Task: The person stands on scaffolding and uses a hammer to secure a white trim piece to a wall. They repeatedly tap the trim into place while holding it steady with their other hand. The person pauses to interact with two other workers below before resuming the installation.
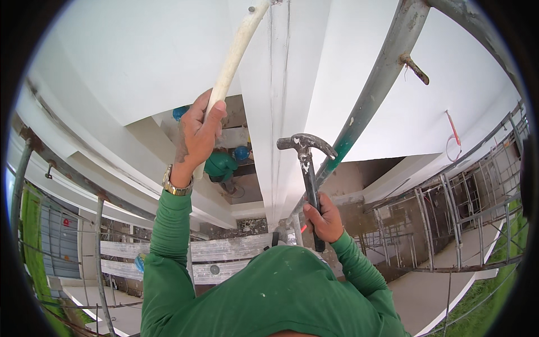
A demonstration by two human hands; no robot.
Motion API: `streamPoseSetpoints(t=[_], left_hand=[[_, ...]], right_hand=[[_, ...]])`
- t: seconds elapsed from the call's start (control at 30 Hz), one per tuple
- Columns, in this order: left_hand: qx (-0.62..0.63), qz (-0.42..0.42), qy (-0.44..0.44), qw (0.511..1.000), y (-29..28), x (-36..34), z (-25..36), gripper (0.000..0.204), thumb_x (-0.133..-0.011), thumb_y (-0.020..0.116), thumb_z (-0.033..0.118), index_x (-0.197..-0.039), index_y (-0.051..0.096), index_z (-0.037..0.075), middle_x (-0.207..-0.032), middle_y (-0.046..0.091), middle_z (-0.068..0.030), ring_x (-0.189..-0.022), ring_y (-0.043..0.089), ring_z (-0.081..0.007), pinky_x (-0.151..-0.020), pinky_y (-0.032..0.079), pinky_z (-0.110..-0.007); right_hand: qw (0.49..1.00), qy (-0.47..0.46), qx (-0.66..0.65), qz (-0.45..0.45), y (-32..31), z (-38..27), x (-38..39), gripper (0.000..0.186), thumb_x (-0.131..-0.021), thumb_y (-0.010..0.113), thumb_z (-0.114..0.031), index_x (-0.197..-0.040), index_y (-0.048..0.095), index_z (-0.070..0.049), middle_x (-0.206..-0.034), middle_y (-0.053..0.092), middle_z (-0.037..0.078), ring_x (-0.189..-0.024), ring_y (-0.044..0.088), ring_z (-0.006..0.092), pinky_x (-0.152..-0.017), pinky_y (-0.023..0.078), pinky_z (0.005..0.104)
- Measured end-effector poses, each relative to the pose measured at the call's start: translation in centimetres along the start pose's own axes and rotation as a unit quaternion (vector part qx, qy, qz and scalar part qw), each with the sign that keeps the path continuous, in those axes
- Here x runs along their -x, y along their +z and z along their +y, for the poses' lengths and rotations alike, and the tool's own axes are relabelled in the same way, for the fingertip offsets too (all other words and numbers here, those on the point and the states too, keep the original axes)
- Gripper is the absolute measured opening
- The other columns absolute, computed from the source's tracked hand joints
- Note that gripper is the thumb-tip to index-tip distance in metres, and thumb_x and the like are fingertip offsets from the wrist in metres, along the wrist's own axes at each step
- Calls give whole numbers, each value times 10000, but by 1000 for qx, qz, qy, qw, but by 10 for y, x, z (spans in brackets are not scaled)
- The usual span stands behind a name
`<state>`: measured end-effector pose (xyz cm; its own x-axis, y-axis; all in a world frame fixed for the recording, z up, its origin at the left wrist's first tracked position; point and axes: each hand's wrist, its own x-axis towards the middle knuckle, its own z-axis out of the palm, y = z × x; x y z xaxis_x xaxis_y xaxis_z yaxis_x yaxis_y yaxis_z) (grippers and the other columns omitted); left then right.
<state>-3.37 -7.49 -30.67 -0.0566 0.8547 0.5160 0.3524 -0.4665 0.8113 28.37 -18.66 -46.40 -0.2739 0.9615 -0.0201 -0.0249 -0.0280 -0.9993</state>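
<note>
My left hand is raised, its fingers wrapped round a long, pale cream strip. A small grey nail-like piece shows near the strip's upper end, and the strip's lower end runs down behind my wrist. In my right hand is a claw hammer, gripped by its black handle with the head upward. White paint or plaster marks spot the hammer's dark metal. Between the hands stands a white wall corner with a grooved vertical line; neither the hammer nor my right hand touches it.
A thick grey scaffold pipe slants close by on the right, with a rusty peg sticking out. Pale scaffold planks lie below. Far down, a person in green works near a blue helmet. More scaffold frames stand right.
</note>
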Motion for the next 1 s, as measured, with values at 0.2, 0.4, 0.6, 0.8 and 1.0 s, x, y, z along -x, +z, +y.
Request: streamPoseSetpoints(t=[0.2, 0.4, 0.6, 0.8, 1.0], left_hand=[[-202, 45, 81, 975, -16, -83, 61, 513, -1014, 568, 457, -1276, 660, 27, -690, 537, -4, -599, 469, -86, -556, 393, -289], [-236, 34, 62, 969, -12, -86, 80, 490, -1013, 542, 468, -1167, 693, 28, -665, 530, -1, -591, 466, -85, -544, 388, -289], [-203, 11, 31, 979, -21, -91, 64, 486, -999, 547, 497, -913, 673, 35, -653, 532, 9, -569, 448, -84, -533, 378, -283], [-210, 3, 23, 978, -17, -92, 73, 476, -1002, 545, 482, -894, 670, 36, -615, 485, 19, -552, 419, -89, -518, 360, -300], [-266, 15, 45, 963, -18, -86, 78, 479, -1011, 533, 463, -901, 668, 17, -571, 439, -8, -549, 400, -112, -530, 359, -336]], right_hand=[[977, -200, 57, 40, 7, -117, -47, 470, -995, 635, -163, -1370, 466, 64, -708, 581, 12, -526, 501, 58, -486, 407, 246], [905, -376, 167, 109, 11, -244, -70, 602, -982, 640, -166, -1506, 388, -9, -808, 638, 62, -576, 530, 91, -564, 461, 259], [742, -567, 300, 196, 12, -297, -124, 577, -957, 567, -101, -1500, 411, 15, -1236, 601, 302, -1132, 588, 425, -977, 473, 376], [717, -533, 413, 175, 15, -322, -132, 594, -920, 586, -35, -1491, 428, 14, -1234, 636, 327, -1143, 640, 448, -972, 511, 381], [716, -526, 408, 212, 27, -310, -129, 569, -922, 579, -40, -1473, 450, 19, -1103, 657, 338, -1021, 664, 465, -870, 526, 449]])
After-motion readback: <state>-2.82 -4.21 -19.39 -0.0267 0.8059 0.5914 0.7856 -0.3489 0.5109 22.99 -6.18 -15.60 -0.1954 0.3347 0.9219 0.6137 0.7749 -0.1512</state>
